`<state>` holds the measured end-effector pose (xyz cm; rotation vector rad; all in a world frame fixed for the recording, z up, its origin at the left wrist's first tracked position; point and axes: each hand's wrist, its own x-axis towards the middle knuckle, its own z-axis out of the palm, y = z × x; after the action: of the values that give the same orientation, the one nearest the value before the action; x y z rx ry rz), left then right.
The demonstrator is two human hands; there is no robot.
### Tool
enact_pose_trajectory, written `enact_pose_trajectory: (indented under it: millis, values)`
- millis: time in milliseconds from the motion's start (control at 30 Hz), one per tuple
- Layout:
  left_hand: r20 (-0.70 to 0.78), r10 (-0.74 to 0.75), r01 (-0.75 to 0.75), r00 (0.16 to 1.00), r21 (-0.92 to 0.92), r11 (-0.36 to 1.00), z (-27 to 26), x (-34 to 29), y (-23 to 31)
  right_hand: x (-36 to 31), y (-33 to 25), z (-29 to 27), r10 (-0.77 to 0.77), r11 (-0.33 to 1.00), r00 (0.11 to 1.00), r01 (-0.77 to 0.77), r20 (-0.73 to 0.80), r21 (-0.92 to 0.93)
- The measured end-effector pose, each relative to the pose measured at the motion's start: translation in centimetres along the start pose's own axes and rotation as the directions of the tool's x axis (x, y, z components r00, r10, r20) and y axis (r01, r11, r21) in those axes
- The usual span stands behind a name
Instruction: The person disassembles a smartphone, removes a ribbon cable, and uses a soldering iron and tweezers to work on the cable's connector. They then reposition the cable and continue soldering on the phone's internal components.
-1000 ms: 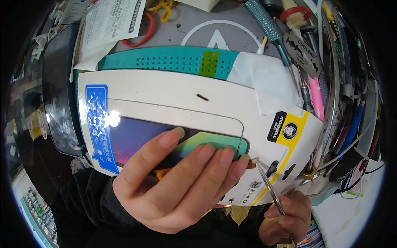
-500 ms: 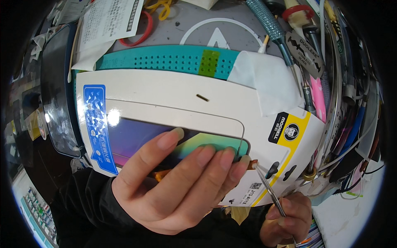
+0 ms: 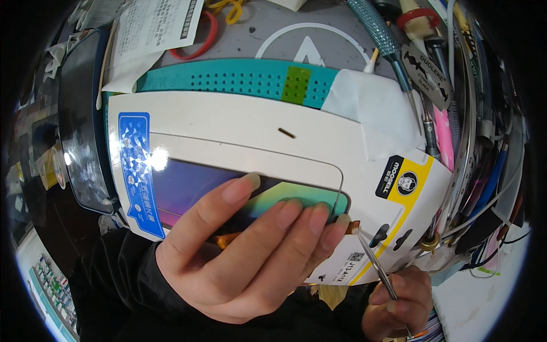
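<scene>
My left hand [image 3: 245, 256] lies over a white printed box [image 3: 216, 117], its fingers bent and pressed close together on a thin orange-brown strip that looks like a flex cable [image 3: 227, 240]. Most of that strip is hidden under the fingers; its end juts out past the fingertips. In my right hand [image 3: 401, 302], at the lower right, slim metal tweezers [image 3: 379, 268] are pinched between the fingers. Their tip touches the strip's jutting end, where a small whitish spot shows. On the box, above my left fingers, rests a tiny dark bar [image 3: 286, 133].
Beneath the box's far edge is a teal perforated mat [image 3: 228, 80]. A white cloth [image 3: 364, 108] overlaps the box's corner. To the right are a knurled-handle tool [image 3: 373, 25], a razor blade [image 3: 426, 77] and cables. A dark phone-like panel [image 3: 85, 119] stands left.
The box and both hands appear slightly further right in the picture. Both grips look the same, and the tweezer tip stays at the strip's end.
</scene>
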<state>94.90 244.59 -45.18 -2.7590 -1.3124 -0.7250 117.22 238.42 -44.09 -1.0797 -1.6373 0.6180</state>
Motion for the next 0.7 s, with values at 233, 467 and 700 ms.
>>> enact_pose_trajectory:
  millis: [233, 467, 700]
  values:
    - [0.016, 0.010, -0.011, 1.000, 0.015, 1.000, -0.12, -0.07, -0.19, 0.07, 0.22, 0.10, -0.032, 0.999, 0.999, 0.032, 0.005, 0.003]
    - [0.020, 0.003, -0.004, 1.000, 0.019, 1.000, -0.18, -0.17, -0.12, 0.22, 0.10, 0.06, -0.009, 1.000, 0.999, 0.009, 0.036, 0.002]
    - [0.006, 0.006, -0.006, 1.000, 0.009, 1.000, -0.08, -0.11, -0.29, 0.06, 0.32, 0.23, -0.032, 0.999, 0.999, 0.032, 0.007, 0.012]
